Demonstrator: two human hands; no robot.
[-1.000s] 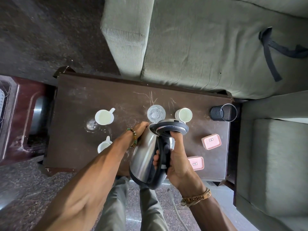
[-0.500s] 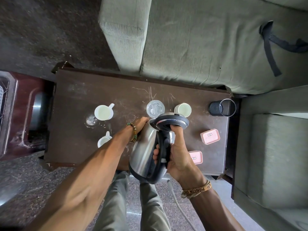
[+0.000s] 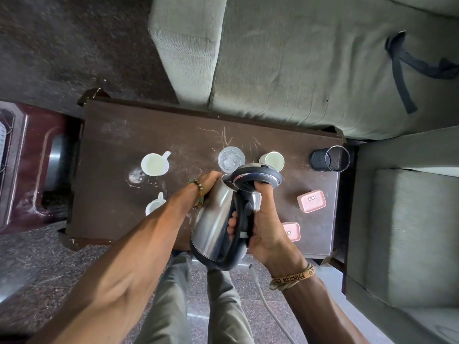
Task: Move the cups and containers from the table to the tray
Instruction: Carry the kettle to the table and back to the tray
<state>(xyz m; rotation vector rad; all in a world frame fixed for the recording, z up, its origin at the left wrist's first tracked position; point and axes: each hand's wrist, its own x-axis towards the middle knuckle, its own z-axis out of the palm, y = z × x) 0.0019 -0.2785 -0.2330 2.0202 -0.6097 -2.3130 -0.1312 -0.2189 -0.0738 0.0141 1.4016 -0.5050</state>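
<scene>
I hold a steel kettle (image 3: pixel 214 219) with a black lid above the near edge of the dark table (image 3: pixel 119 194). My right hand (image 3: pixel 263 227) grips its black handle. My left hand (image 3: pixel 210 181) rests against the kettle's far side; its fingers are hidden. On the table stand a white cup (image 3: pixel 154 165) at the left, a second white cup (image 3: pixel 154 206) partly behind my left arm, a clear glass (image 3: pixel 231 158), a white cup (image 3: pixel 272 160), a black mesh holder (image 3: pixel 329 158) and two pink lidded containers (image 3: pixel 311 201) (image 3: pixel 291 231). A dark red tray (image 3: pixel 32 175) lies left of the table.
A green sofa (image 3: pixel 285 65) runs along the table's far side and an armchair (image 3: pixel 407 232) stands at the right. A wet patch (image 3: pixel 136 176) marks the table by the left cup. A white cable (image 3: pixel 265 294) trails on the floor near my legs.
The kettle and both hands stay almost where they were. The view has shifted slightly, so the table sits a little higher in the frame.
</scene>
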